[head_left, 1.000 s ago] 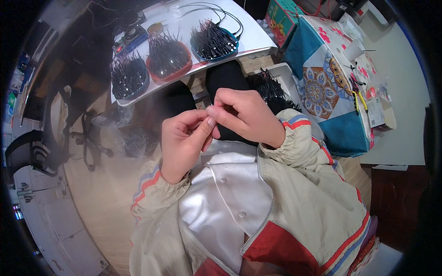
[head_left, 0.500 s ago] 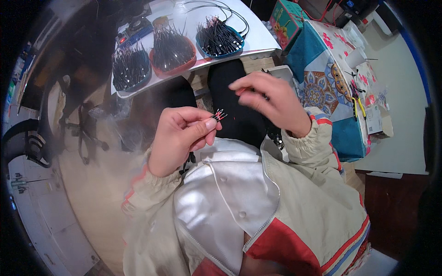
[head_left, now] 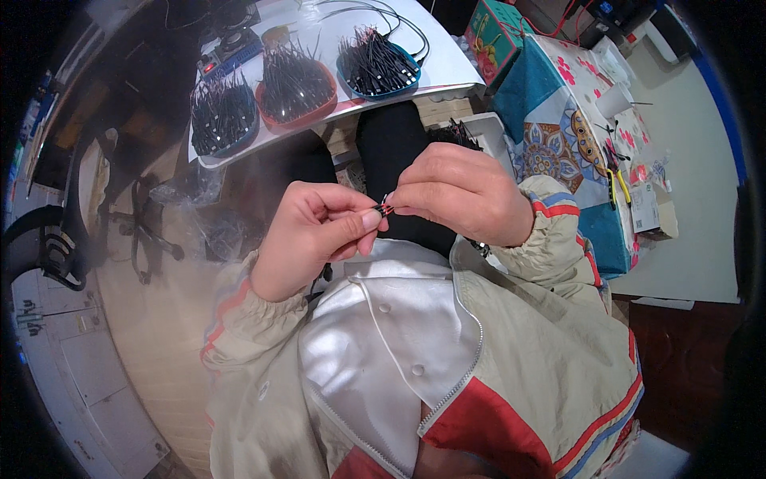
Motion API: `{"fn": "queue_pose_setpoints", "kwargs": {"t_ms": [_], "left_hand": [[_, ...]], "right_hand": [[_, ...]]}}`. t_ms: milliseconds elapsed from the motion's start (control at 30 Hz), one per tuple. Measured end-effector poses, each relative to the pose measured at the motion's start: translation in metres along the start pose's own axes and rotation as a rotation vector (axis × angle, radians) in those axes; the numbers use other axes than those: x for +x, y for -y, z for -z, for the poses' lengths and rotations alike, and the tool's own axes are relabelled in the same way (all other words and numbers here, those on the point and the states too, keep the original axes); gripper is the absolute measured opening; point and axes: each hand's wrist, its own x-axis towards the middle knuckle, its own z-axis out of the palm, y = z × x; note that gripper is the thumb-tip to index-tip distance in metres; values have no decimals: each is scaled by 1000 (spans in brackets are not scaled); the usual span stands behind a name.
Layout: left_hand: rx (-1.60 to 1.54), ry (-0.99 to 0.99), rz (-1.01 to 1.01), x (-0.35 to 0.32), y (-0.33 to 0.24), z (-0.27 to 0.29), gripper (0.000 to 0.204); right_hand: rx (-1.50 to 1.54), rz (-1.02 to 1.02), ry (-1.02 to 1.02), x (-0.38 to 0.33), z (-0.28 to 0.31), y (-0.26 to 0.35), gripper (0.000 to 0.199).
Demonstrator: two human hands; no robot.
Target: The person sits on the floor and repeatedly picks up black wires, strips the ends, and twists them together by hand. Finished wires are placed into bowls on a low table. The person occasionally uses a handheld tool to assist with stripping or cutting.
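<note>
Between the thumb and fingers of my left hand is a small bundle of black cables, whose split ends show red and black wires. My right hand meets it from the right, its thumb and fingertips pinched on the wire ends. Both hands are over my lap, above my dark trouser leg. The tips of the wires are mostly hidden by the right fingers. More black cables lie in a pale tray beyond my right hand.
On the white table ahead stand a red bowl and two blue bowls, one at the left and one at the right, all packed with upright cables. A cloth-covered table at right bears yellow-handled pliers and a white cup.
My right hand has come left and down from its raised position and now pinches the wire ends. My left hand still holds the bundle at nearly the same spot.
</note>
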Motion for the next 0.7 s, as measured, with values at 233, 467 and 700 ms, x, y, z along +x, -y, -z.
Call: {"fn": "queue_pose_setpoints", "kwargs": {"t_ms": [233,467,700], "left_hand": [[83,-39,-24,-2,1,-4,13],[1151,-214,-888,-4,17,-15,23],[1003,-229,-761,-5,18,-18,18]], "right_hand": [[16,-60,-20,-1,-5,3,26],[312,-511,97,-10,-8,9,12],[861,-926,95,-17,-4,9,19]]}}
